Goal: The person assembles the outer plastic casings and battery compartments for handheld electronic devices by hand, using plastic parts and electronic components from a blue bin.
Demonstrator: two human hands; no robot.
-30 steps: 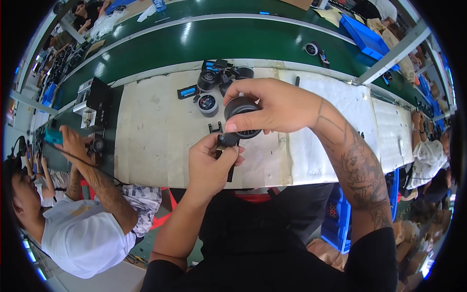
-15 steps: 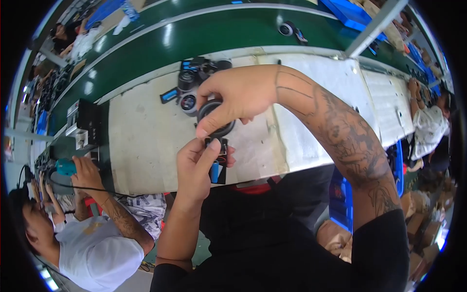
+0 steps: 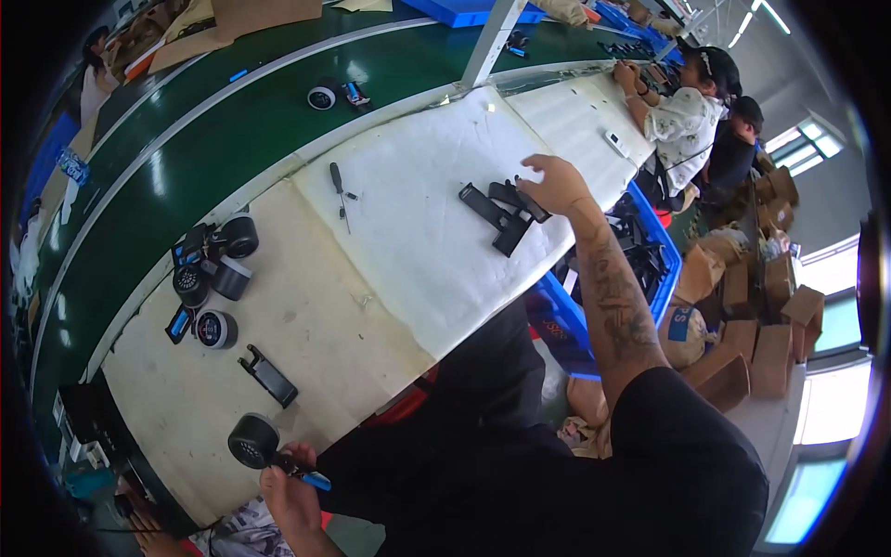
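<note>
My left hand (image 3: 290, 487), low at the table's near left edge, is closed around a small handheld device with a round black head (image 3: 252, 440) and a blue battery-like cylinder (image 3: 316, 481) at its lower end. It looks like a hand fan or small blower; I cannot tell which. Stretched far to the right, my right hand (image 3: 560, 188) has its thumb and forefinger apart over several black plastic handle shells (image 3: 501, 218). Its other fingers are partly hidden. A single black handle shell (image 3: 269, 376) lies on the table beyond the left-hand device.
Several similar round-headed devices (image 3: 216, 329) cluster at the left. A screwdriver (image 3: 337, 178) lies on the white sheet. A blue bin (image 3: 664, 297) of black parts stands by my right arm. Beyond runs a green conveyor (image 3: 213, 139). Co-workers sit at right and lower left.
My hands have parted. The left one has moved down and left with the device; the right one has swung far right to the black shells. The view has turned rightward.
</note>
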